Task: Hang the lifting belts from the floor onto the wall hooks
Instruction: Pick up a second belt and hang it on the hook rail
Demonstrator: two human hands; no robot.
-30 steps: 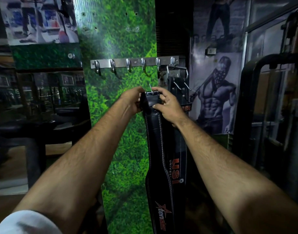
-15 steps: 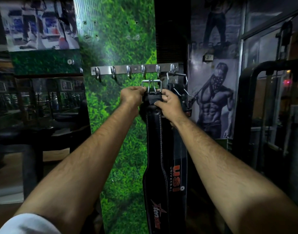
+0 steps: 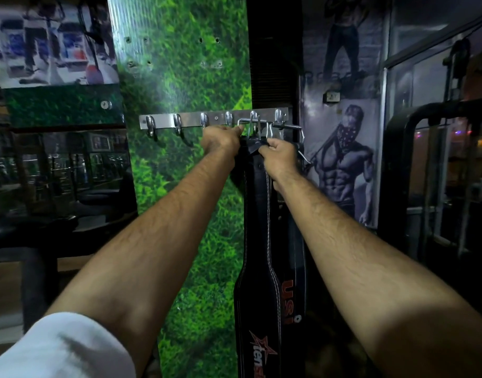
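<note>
Hanging step in hand: both hands are up at the hook rail [image 3: 180, 119], which is fixed across the green grass-print panel [image 3: 190, 186]. Left hand [image 3: 220, 139] is closed around the left side of the black belt [image 3: 257, 241] at its top end; right hand [image 3: 279, 156] pinches the strap just under the buckle [image 3: 249, 126]. Buckle frame sits right at the fifth hook [image 3: 254, 115], counting from the left; can't tell whether the hook tip is actually through the frame or just behind it. Belt body hangs straight down below the hands, its lower end out of view. Second belt [image 3: 291, 293], with orange lettering, hangs right behind it, and its buckle [image 3: 286, 127] appears to be on the last hook [image 3: 279, 115]. Risks, my read: letting go before the frame is seated means the belt drops to the floor. Buckle prongs could catch the hook instead of the frame, giving a hold that slips once the weight comes on. The two buckles are close together, so jostling here could tangle them or knock the hung belt off. Four hooks to the left are free, if more belts are left.
</note>
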